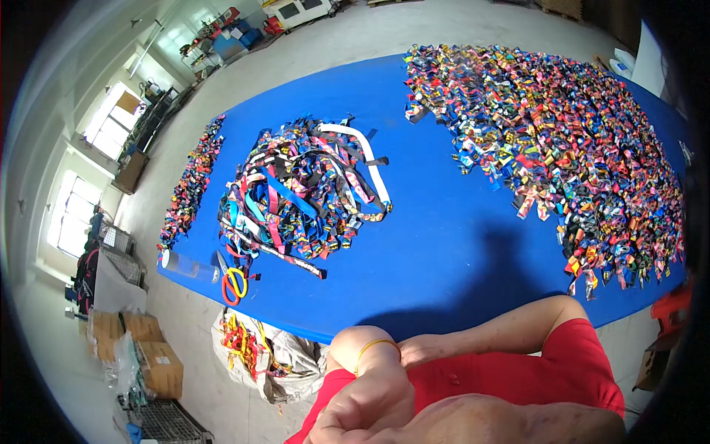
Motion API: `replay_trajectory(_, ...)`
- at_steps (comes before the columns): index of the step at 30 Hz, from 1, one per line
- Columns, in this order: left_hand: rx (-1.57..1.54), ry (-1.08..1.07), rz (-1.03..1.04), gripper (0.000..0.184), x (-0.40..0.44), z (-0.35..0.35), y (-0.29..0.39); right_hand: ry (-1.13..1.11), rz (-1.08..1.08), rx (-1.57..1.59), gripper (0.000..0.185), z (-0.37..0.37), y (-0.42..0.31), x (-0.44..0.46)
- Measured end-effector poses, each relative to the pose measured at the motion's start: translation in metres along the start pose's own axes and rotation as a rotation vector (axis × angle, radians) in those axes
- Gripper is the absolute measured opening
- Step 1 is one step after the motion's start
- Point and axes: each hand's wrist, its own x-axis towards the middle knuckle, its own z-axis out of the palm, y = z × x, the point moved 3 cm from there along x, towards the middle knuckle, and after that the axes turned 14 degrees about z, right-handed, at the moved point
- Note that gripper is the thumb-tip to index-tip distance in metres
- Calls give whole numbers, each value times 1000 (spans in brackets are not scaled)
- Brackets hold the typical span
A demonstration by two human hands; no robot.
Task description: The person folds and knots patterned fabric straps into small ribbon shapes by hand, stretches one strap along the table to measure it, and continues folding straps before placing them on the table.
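My left hand [362, 411] is raised close to the camera at the bottom edge, fingers curled in, with nothing visible in it. A yellow band [377, 344] circles that wrist. My right forearm lies across my body in front of the blue table, and my right hand [421, 349] is tucked behind the left arm, fingers hidden. On the blue table [421, 222] lies a tangled heap of patterned straps [296, 192]. Scissors [234, 285] with red and yellow handles rest at the left front edge, beside a clear cylindrical container [191, 266]. Neither hand touches these.
Many small folded strap pieces [547, 140] cover the table's right side, and a narrower band of them [194, 185] lines the left edge. Below stands a white sack [285, 362] with red and yellow straps. Cardboard boxes [159, 366] stand on the left, a red stool [671, 307] on the right.
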Motion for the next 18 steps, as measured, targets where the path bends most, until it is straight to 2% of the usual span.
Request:
replay_trajectory(4, -2, 4, 20, 10, 2, 0, -2, -46, 143, 177, 21, 52, 49, -14)
replay_trajectory(9, -13, 22, 22, 9, 2, 6, -7, -20, 169, 201, 23, 13, 17, -11)
replay_trajectory(12, -36, 20, 16, 13, -14, 28, -25, -51, 158, 100, 24, 4, 13, -8)
replay_trajectory(13, -79, -148, -92, 16, -18, 45, -35, -80, 148, 46, 25, 5, 13, -6)
replay_trajectory(15, -107, -293, -231, 20, -12, 43, -32, -142, 125, -54, 26, 11, 15, -4)
replay_trajectory(17, -70, -230, -324, 23, 7, 21, -17, -201, 102, -150, 26, 17, 21, -3)
replay_trajectory(18, -45, -191, -384, 24, 8, 29, -23, -223, 158, -79, 26, 21, 23, -4)
